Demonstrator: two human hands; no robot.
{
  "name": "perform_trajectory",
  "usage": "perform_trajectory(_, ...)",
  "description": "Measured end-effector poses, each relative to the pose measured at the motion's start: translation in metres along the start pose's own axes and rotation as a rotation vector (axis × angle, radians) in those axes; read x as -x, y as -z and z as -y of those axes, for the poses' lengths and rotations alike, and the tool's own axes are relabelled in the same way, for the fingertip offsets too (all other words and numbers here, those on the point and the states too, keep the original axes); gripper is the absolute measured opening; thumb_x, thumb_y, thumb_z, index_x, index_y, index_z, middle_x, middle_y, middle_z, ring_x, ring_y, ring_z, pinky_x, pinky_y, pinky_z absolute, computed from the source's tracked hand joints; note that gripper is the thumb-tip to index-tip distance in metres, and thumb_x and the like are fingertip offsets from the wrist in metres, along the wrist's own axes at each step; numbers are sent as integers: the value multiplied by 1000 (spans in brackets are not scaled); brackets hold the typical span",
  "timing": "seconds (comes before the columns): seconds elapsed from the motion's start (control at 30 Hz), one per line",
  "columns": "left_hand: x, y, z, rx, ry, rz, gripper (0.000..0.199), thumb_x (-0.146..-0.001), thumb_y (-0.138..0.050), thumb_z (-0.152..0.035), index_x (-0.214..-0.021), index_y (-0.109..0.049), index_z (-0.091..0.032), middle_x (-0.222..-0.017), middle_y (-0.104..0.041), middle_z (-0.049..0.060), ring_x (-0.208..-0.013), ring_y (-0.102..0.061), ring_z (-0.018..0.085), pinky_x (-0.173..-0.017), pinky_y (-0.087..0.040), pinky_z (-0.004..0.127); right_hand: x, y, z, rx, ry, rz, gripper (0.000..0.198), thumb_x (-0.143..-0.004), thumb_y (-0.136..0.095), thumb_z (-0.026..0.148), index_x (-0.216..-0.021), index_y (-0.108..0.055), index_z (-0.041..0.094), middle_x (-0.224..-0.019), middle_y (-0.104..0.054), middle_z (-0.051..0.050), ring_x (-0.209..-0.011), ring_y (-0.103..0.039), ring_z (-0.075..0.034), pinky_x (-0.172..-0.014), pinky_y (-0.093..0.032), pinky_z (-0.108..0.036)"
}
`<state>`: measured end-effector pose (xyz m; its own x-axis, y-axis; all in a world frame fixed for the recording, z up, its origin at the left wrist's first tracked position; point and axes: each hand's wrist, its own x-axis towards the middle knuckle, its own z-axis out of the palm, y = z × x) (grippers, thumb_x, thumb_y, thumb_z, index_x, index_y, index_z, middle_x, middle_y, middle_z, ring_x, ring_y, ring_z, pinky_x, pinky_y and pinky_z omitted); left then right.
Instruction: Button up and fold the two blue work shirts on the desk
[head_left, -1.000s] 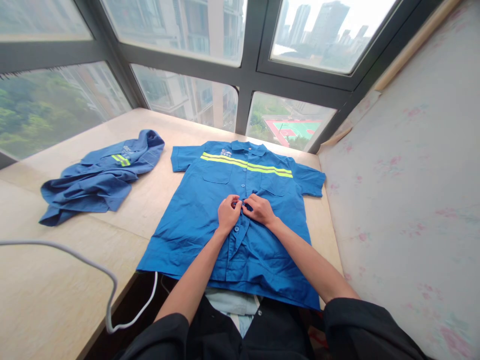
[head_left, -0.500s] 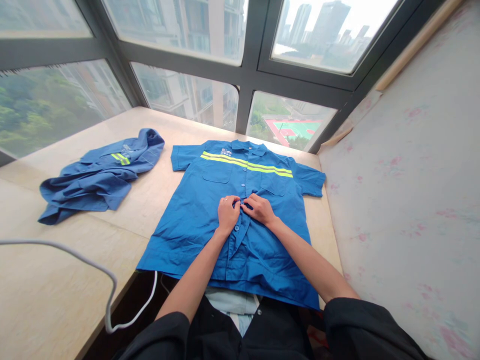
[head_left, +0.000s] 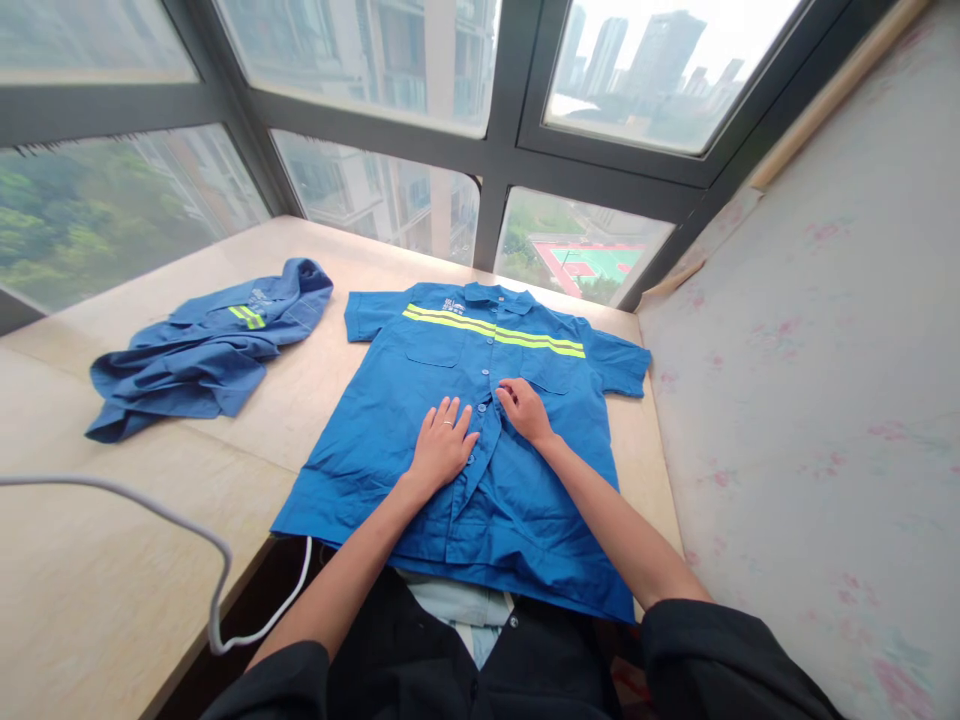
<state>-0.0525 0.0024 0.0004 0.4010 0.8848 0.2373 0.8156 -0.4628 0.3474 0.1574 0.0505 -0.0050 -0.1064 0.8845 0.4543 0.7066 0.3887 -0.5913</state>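
Observation:
A blue short-sleeved work shirt (head_left: 375,430) lies spread front side up, its collar toward the window and its hem at the near edge. Yellow reflective stripes cross the chest. Flat on the front, just left of the row of buttons, rests my left hand (head_left: 444,445), fingers stretched out and a ring on one of them. My right hand (head_left: 525,410) is closed, its fingers curled in at the edge of the front opening, just right of a button (head_left: 481,408). Below the hands the opening parts slightly. The right fingertips are partly hidden.
On the left of the pale ledge (head_left: 247,455) lies a second blue garment (head_left: 202,350), crumpled, with a yellow stripe. A white cable (head_left: 172,520) loops over the ledge's near edge. Windows border the far side; a floral wall (head_left: 810,400) stands at the right.
My left hand has left the button, shifted left and down, and flattened on the shirt. My right hand has drawn slightly right. The button between them now shows.

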Motion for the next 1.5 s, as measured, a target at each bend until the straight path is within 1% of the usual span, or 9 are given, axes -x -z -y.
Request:
perform_trajectory(0.17,12,9,13,-77,-7,60,51,-96,-43,-36,-144,-49,-21,-154,-41,14,-145,-33,33,-119,-21,52,-2,-1,-4,13,17,46,36,-99,-43,40,-122,-61,18,-105,-65,-11,-91,-62,-22,-88,-51,-37)
perform_trajectory(0.3,12,10,16,-92,-9,57,52,-97,-43,-40,-145,-49,-23,-154,-41,13,-145,-32,32,-119,-20,51,4,2,-5,209,98,153,44,-98,-47,39,-136,-54,17,-125,-61,-16,-116,-55,-29,-101,-45,-44)
perform_trajectory(0.43,12,12,23,-97,-4,58,56,-95,-45,-47,-146,-47,-25,-155,-40,12,-146,-32,32,-120,-20,52,16,8,-6,386,117,253,55,-99,-45,45,-147,-44,19,-142,-51,-17,-131,-46,-31,-110,-37,-47)
perform_trajectory(0.57,18,20,35,-161,21,83,64,-94,-41,-56,-149,-43,-21,-156,-37,14,-147,-29,31,-120,-17,51,25,15,-12,480,33,313,64,-100,-37,54,-152,-37,17,-157,-34,-17,-144,-33,-30,-118,-25,-51)
perform_trajectory(0.7,25,27,44,-209,53,95,66,-95,-38,-57,-149,-42,-20,-157,-36,14,-147,-28,31,-120,-17,50,30,18,-19,497,3,352,65,-100,-33,57,-152,-37,18,-159,-32,-15,-147,-28,-30,-119,-21,-53)
perform_trajectory(1.03,32,28,46,-237,99,71,63,-94,-42,-55,-148,-43,-23,-156,-38,13,-146,-30,30,-120,-19,52,49,32,-28,497,12,283,60,-100,-34,53,-149,-44,19,-156,-36,-15,-145,-33,-32,-116,-27,-54)
perform_trajectory(1.17,43,30,43,-299,262,-44,62,-95,-40,-54,-145,-48,-17,-154,-39,19,-146,-29,38,-116,-16,63,58,39,-32,478,16,262,56,-100,-36,47,-143,-51,14,-152,-43,-16,-143,-37,-31,-116,-31,-50)
perform_trajectory(1.3,66,37,48,-398,451,-154,64,-96,-38,-52,-144,-48,-11,-151,-40,25,-143,-30,45,-110,-15,73,64,43,-34,460,29,239,53,-100,-37,45,-141,-54,16,-150,-47,-15,-141,-40,-31,-114,-34,-51)
perform_trajectory(1.5,95,43,60,-451,539,-173,62,-97,-35,-49,-143,-49,-9,-151,-41,25,-143,-32,40,-113,-18,68,64,44,-31,447,28,215,52,-100,-38,45,-138,-57,15,-147,-50,-16,-139,-43,-30,-114,-35,-49)
